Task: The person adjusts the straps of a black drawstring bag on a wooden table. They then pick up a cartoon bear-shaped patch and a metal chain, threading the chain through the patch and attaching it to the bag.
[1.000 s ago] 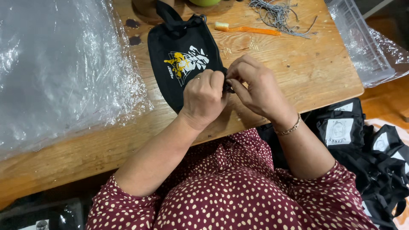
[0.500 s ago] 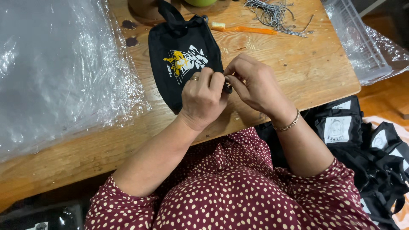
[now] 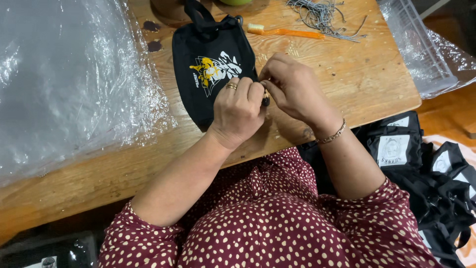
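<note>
Warm, even indoor light falls from above, leaving only soft shadows under the hands. White glare streaks the crinkled clear plastic sheet (image 3: 74, 84) at upper left. Focus is sharp at centre; the lower corners fall dim.

I count one black pouch (image 3: 210, 74) at twelve o'clock, one orange toothbrush (image 3: 285, 33), two hands, one bracelet (image 3: 332, 135).

a worn wooden counter (image 3: 367, 74) fills the view, its left part under clear plastic sheet (image 3: 69, 84). orange-brown floor (image 3: 446, 111) shows at right, with a clear crate (image 3: 421, 49) beside the counter edge.
</note>
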